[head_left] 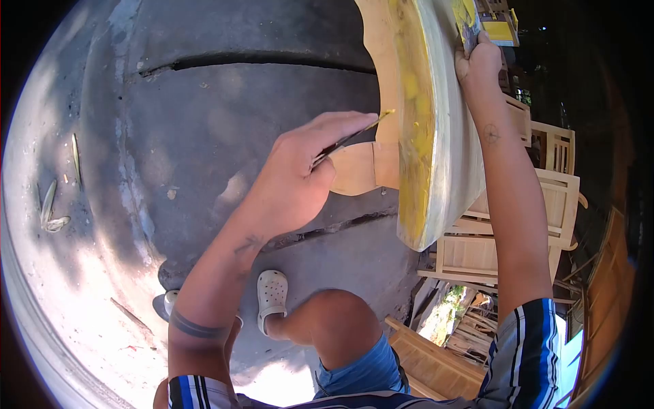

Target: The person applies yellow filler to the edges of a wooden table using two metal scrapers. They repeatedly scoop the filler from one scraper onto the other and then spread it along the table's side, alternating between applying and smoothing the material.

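A thin putty knife [345, 140], seen nearly edge-on, is pinched in my left hand [298, 167], with yellow paste at its tip. That tip is close beside the pale wooden furniture piece [460, 136], whose long edge carries smeared yellow filler [417, 143]. A curved wooden apron [354, 167] extends from the piece toward my left hand. On the far side of the wood, my right hand [481, 63] is closed on a flat scraper [469, 27] coated with yellow filler.
Stacked unfinished wooden furniture [511, 218] stands on the right, with a yellow container [501, 32] at the upper right. A wooden panel [436, 358] lies near my knee. Cracks cross the concrete floor [272, 95], and dry leaves [49, 208] lie at the left.
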Demonstrator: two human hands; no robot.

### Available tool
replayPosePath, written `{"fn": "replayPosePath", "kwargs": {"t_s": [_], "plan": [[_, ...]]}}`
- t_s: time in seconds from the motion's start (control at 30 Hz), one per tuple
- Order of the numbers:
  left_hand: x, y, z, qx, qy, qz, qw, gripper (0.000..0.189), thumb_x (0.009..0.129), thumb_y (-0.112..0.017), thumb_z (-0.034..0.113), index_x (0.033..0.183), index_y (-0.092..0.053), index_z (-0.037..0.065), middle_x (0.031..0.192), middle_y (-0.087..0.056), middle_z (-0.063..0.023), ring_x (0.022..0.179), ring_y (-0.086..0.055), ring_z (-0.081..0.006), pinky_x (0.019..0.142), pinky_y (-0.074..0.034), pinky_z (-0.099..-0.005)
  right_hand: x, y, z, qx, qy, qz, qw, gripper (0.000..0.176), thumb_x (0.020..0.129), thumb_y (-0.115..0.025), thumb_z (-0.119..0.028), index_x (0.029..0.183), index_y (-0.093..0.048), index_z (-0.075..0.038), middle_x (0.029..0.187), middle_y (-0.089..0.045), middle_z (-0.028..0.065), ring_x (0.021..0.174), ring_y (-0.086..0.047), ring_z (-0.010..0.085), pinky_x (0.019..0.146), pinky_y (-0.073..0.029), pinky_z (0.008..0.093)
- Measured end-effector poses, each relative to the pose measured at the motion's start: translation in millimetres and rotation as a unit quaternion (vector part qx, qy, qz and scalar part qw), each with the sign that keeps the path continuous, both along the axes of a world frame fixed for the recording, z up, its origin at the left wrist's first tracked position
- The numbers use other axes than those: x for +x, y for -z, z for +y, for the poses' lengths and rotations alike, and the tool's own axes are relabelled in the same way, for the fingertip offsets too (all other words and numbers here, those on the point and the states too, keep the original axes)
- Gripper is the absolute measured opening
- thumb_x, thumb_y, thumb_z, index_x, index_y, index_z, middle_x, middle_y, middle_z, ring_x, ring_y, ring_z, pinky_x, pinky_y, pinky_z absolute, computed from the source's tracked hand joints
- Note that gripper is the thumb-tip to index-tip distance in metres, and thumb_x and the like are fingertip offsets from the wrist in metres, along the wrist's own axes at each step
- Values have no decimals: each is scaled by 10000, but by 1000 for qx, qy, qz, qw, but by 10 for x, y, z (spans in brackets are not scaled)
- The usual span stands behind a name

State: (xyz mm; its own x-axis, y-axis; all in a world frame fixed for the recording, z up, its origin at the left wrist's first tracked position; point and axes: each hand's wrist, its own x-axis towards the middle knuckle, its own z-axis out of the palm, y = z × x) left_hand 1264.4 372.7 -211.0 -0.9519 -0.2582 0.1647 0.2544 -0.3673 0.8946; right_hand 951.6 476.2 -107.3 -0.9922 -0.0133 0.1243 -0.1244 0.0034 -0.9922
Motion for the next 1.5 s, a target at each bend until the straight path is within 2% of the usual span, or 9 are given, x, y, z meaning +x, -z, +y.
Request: {"fn": "replayPosePath", "kwargs": {"t_s": [0.17,0.3,0.53,0.6,0.77,0.93,1.27,1.4,1.5], "plan": [[-603,-111,-232,-101,64,33,992,535,699,-359,-119,1181,-563,-8,1040,-620,-39,960,-541,-92,838,-415,-224,618,-300,125,-109,-6,-2,994,259,952,-416,-106,1131,-440,79,1079,-533,192,854,-612,256,712,-561,287],[-538,-70,-117,-89,118,55,988,559,667,-361,-123,1169,-576,-3,1022,-627,-53,959,-561,-103,856,-419,-227,1167,-362,569,10,10,-28,1000,260,952,-424,-114,1083,-458,109,1012,-567,173,867,-618,240,663,-553,231],[-110,17,119,-46,143,133,980,569,645,-347,-127,1155,-580,-29,1103,-611,-102,1024,-569,-152,902,-424,-261,1301,-66,684,44,14,-7,999,198,953,-418,-167,1032,-502,-6,964,-586,90,827,-592,144,697,-491,265],[53,-15,200,-22,134,161,978,575,648,-342,-130,1162,-577,-30,1103,-615,-99,1024,-572,-151,907,-427,-262,1322,-67,681,45,17,-7,999,225,954,-432,-166,1061,-520,12,1021,-598,111,892,-601,159,805,-486,294],[-198,47,-64,60,86,100,989,545,671,-376,-123,1160,-590,-12,1067,-629,-86,968,-590,-113,858,-439,-225,1399,-85,656,23,20,-7,1000,244,958,-429,-167,1088,-521,18,1076,-596,124,959,-599,174,887,-472,325],[-462,-36,-103,-57,114,85,988,524,667,-384,-108,1139,-596,-27,1011,-625,-56,899,-572,-99,828,-438,-223,1378,-80,646,4,7,-5,1000,253,960,-424,-171,1108,-499,20,1092,-591,129,982,-594,191,905,-462,341],[406,8,659,-152,-42,211,965,594,588,-387,-185,1107,-608,0,1145,-582,-158,1074,-566,-292,960,-417,-335,1275,-21,734,32,-32,17,999,238,958,-425,-186,1077,-511,2,1061,-605,121,937,-603,186,825,-472,333],[607,101,736,-218,-32,307,926,643,589,-402,-216,1168,-567,11,1149,-579,-170,1080,-568,-311,947,-436,-371,1322,-27,713,18,-23,9,1000,239,959,-421,-178,1081,-511,6,1066,-599,129,939,-601,184,840,-474,325],[447,116,568,-173,-129,247,945,664,583,-397,-232,1180,-556,11,1152,-577,-171,1065,-577,-303,933,-446,-360,1312,-34,736,4,-31,12,999,239,958,-422,-170,1092,-508,8,1073,-595,132,947,-599,183,858,-473,323]]}}
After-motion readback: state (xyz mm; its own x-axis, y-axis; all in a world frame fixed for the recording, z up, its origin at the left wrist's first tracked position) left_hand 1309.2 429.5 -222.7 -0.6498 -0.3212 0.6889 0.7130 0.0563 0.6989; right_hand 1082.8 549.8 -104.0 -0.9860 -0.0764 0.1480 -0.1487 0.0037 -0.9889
